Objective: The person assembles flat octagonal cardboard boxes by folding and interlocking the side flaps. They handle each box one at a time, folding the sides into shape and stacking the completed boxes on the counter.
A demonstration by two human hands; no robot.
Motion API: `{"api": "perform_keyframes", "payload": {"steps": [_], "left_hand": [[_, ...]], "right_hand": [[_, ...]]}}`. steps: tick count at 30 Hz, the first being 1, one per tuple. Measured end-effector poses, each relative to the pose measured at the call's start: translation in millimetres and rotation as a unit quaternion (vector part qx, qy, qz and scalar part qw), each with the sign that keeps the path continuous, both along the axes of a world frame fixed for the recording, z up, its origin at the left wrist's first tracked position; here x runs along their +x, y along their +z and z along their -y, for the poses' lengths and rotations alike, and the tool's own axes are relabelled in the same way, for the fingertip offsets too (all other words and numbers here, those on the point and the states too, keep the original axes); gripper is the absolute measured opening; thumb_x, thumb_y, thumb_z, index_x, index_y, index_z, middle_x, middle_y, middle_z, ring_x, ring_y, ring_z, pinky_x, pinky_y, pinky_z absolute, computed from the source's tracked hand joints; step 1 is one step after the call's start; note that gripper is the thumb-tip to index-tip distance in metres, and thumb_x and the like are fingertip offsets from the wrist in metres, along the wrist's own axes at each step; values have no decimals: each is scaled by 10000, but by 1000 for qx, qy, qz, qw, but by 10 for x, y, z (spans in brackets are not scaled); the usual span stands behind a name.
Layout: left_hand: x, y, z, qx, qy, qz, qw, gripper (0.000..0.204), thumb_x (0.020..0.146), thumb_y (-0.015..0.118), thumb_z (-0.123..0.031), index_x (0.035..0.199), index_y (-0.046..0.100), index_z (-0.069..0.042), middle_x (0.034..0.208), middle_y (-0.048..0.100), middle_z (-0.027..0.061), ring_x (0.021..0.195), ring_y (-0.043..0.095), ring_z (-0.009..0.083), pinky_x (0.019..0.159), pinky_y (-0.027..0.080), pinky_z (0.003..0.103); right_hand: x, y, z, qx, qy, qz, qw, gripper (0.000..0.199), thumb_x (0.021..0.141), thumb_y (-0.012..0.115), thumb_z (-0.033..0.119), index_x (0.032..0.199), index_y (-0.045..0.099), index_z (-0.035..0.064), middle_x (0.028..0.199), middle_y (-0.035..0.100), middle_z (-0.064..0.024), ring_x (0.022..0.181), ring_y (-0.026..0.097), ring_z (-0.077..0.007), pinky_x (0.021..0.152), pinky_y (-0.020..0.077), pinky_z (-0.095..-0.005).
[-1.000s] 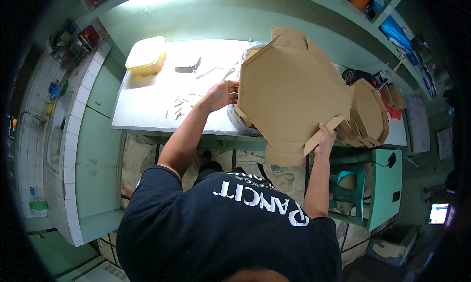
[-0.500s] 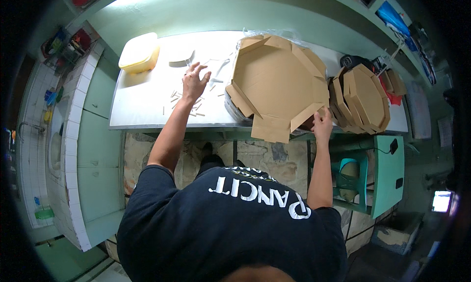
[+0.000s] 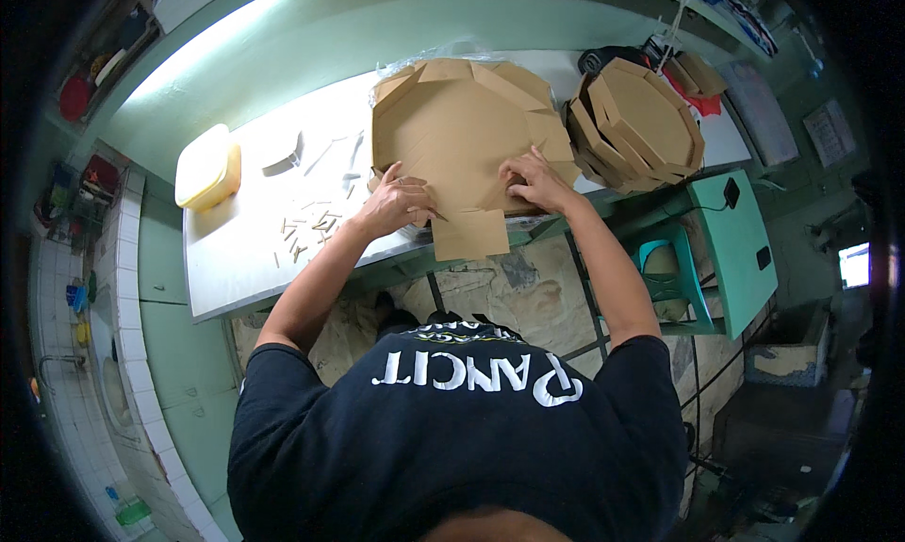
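A large octagonal brown cardboard box [image 3: 452,132] lies open on the white table, its side walls folded up unevenly. One square flap [image 3: 471,236] hangs over the table's front edge. My left hand [image 3: 401,201] is at the box's front left corner, thumb and fingers closed on the cardboard beside that flap. Too small to make out is the exact spot between its fingertips. At the front right wall, my right hand [image 3: 537,179] has its fingers curled over the cardboard, gripping it. Several short tan strips [image 3: 320,223] are scattered left of the box.
A yellow plastic tub [image 3: 209,170] with a pale lid stands at the table's left end. Right of the large box, smaller octagonal cardboard boxes [image 3: 646,118] are stacked. A green table [image 3: 740,250] and a teal plastic chair [image 3: 674,269] stand at the right. Clear plastic [image 3: 452,50] lies behind the box.
My left hand has come from above the table at the left onto the box's front left corner. My right hand has shifted along the front right wall. The view has turned somewhat.
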State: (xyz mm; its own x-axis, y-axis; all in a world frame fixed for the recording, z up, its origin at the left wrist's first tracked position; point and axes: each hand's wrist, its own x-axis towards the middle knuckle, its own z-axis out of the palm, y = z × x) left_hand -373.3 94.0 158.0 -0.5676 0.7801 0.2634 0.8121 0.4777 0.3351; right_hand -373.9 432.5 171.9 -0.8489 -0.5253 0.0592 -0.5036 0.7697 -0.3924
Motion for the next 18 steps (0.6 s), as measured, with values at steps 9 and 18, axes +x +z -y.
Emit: {"api": "perform_keyframes", "payload": {"steps": [9, 18], "left_hand": [[83, -117, -43, 110, 74, 7, 991, 147, 834, 701, -244, 885, 707, -106, 925, 697, 46, 1030, 623, 255, 1123, 302, 502], [217, -216, 67, 162, 8, -53, 985, 257, 857, 664, -254, 1068, 704, -114, 1178, 665, 72, 1308, 471, 257, 1152, 221, 547]], "right_hand": [[164, -238, 140, 53, 83, -239, 966, 447, 786, 696, 268, 1174, 615, 60, 1239, 603, -80, 1273, 481, -267, 1164, 194, -523], [444, -138, 159, 153, 85, -269, 947, 657, 825, 663, 391, 1303, 502, -30, 1380, 487, -166, 1329, 417, -296, 1168, 180, -511]]}}
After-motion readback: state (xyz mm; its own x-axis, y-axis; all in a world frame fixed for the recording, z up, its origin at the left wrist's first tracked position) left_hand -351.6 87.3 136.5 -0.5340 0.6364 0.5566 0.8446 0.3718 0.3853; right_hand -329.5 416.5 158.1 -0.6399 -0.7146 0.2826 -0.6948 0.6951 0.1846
